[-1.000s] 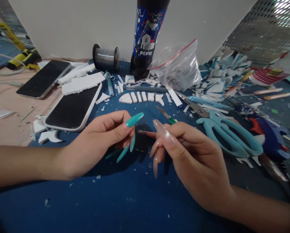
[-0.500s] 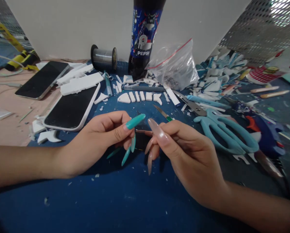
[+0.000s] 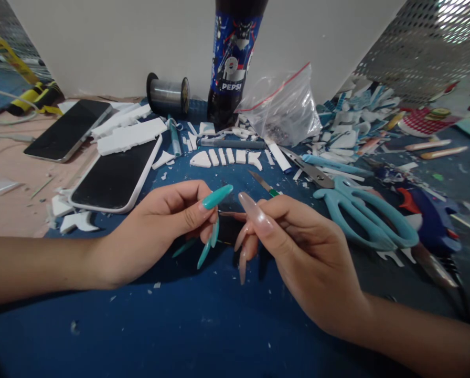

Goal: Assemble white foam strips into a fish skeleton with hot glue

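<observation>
My left hand (image 3: 156, 228), with long turquoise nails, is closed in a pinch between thumb and index finger. Facing it across a small gap, my right hand (image 3: 309, 257), with long pale glossy nails, pinches in the same way. Whatever the fingertips hold is too small or hidden to make out. Behind the hands lie white fish-shaped pieces: a head (image 3: 201, 159), several slats (image 3: 222, 156) and a tail (image 3: 255, 159). A craft knife blade (image 3: 260, 181) with a green handle points out just beyond my right fingers. A dark object (image 3: 229, 231) lies partly hidden under the hands.
Light-blue scissors (image 3: 366, 215) lie at right, near a blue glue gun (image 3: 431, 220). Two phones (image 3: 111, 176) lie left, one under white foam strips (image 3: 132, 136). Behind stand a spool of clear line (image 3: 168, 95), a Pepsi bottle (image 3: 235, 58), a zip bag (image 3: 284, 110) and scraps (image 3: 345, 131).
My left thumb and fingertips have shifted very slightly to the left, widening the gap between the hands a little. My right hand stays almost still.
</observation>
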`<state>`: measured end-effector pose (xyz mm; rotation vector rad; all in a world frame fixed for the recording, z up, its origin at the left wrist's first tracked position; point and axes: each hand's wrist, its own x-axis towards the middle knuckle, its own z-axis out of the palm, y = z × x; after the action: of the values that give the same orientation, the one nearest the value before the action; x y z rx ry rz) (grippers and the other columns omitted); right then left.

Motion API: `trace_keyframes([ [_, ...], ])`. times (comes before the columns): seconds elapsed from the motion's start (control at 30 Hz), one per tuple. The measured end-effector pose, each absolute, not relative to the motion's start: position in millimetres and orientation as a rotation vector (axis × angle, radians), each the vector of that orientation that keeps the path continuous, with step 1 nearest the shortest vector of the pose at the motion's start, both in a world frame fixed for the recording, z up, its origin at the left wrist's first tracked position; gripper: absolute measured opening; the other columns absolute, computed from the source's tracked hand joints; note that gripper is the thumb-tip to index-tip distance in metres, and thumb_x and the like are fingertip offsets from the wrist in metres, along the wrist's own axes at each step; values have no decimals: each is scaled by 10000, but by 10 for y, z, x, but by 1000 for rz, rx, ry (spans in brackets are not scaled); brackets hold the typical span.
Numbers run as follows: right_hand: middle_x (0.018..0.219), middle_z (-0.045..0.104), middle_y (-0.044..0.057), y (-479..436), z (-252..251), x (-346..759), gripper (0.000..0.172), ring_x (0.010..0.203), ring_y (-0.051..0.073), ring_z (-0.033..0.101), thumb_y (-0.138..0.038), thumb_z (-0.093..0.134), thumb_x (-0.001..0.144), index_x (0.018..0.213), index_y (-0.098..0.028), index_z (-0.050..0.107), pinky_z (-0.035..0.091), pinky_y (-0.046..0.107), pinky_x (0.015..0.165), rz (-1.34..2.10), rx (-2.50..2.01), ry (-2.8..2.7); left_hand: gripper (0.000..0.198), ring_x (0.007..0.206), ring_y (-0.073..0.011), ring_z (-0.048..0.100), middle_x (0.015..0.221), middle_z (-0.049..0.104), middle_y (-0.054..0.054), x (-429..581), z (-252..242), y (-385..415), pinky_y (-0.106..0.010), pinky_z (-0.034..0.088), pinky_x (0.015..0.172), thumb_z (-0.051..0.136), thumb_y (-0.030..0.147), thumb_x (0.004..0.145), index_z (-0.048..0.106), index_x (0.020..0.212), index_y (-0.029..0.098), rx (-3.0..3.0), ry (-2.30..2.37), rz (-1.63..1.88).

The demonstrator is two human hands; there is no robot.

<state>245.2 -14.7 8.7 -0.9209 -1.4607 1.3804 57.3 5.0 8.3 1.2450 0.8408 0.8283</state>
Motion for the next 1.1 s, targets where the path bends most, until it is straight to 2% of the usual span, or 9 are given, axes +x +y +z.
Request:
trace_keyframes([
  [1.1,575,601,-40,-134,91,2447,234,464,65,622,-227,530,945,724,-183,590,535,163,498,1380,-930,-1474,248,531,-35,446,595,526,52,577,72,64,-137,379,482,502,191,930,534,686,163,1278,851,810],
])
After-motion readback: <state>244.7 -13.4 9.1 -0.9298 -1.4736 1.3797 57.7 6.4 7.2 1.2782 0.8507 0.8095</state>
